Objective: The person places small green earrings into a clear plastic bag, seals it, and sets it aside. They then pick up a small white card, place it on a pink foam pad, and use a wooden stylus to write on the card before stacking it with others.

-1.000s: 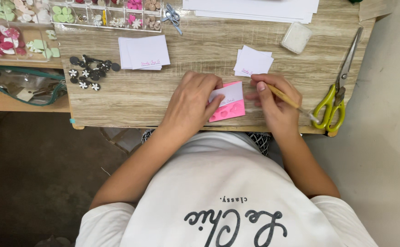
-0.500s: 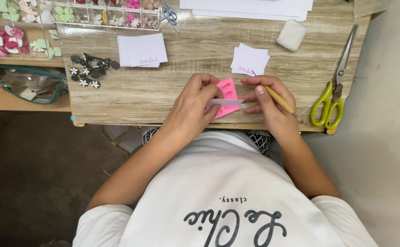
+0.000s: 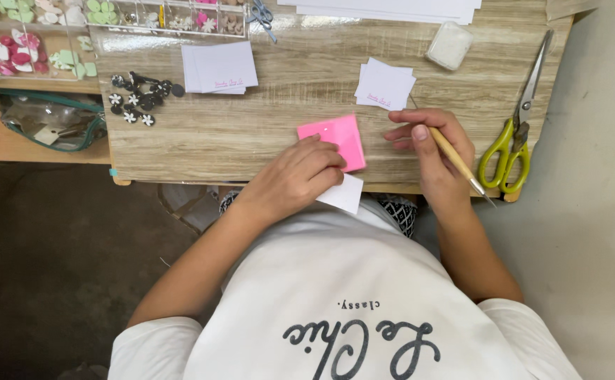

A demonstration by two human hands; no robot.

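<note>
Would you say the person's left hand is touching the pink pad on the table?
Touching. The head view shows the left hand with its fingertips resting on the pink pad's lower edge, overlapping it with no gap.

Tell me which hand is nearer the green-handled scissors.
Right. The right hand, holding a thin wooden tool, sits just left of the scissors, apart from them. The left hand is farther left, resting on the pink pad.

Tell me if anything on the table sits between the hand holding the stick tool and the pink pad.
Nothing visible does. The right hand, holding the thin wooden tool, sits just right of the pink pad with bare tabletop between. The left hand rests on the pad's near edge, on the other side.
</note>
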